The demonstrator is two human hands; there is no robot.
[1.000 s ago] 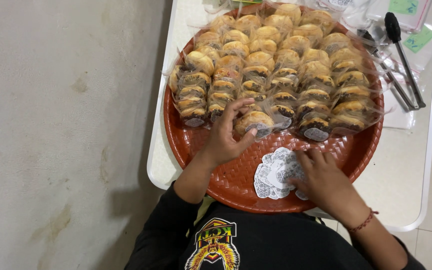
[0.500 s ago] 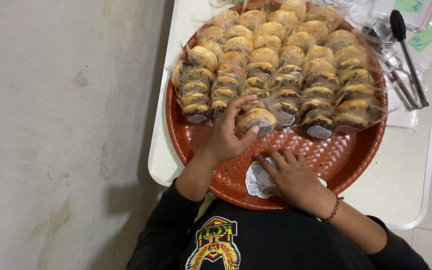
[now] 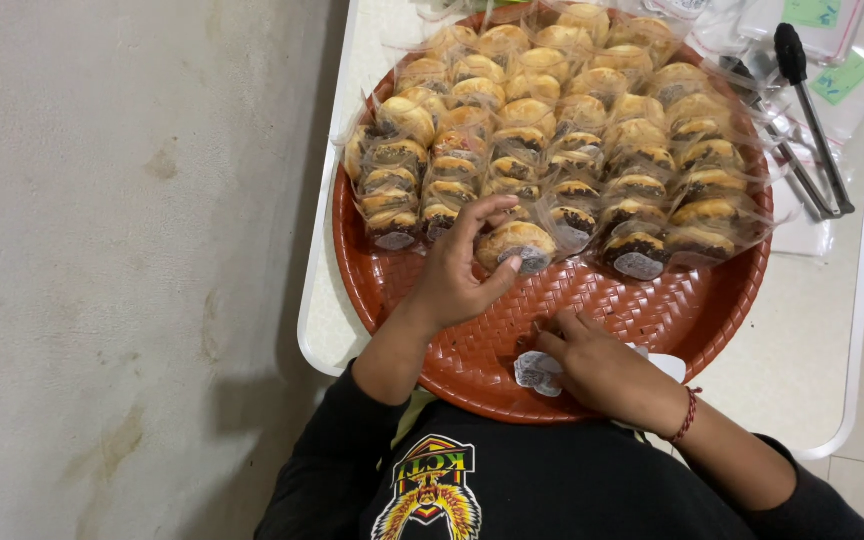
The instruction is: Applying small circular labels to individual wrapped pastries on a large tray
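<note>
- A bare, stained concrete floor [image 3: 122, 270] is seen along the left side of the view.
- A white table [image 3: 324, 300] with a rounded corner is seen next, and a round red woven tray [image 3: 652, 310] is carried on it.
- Rows of wrapped golden pastries [image 3: 562, 130] are packed across the far half of the tray, each in clear film.
- The left hand [image 3: 457, 275] is laid on the tray's near part; one wrapped pastry [image 3: 514, 243] at the front of the rows is touched by its spread fingers [image 3: 474, 218], with the thumb under it and the fingertips over it.
- The right hand [image 3: 602, 370] is rested on the tray's near rim, its fingers [image 3: 552, 345] curled together over a small stack of white paper doilies [image 3: 535, 372]; whether the stack is pinched cannot be told.
- A red cord bracelet [image 3: 687, 415] is worn on the right wrist.
- Black-handled tongs [image 3: 807, 120] and clear bags with green labels [image 3: 842, 70] are laid on the table at the far right.
</note>
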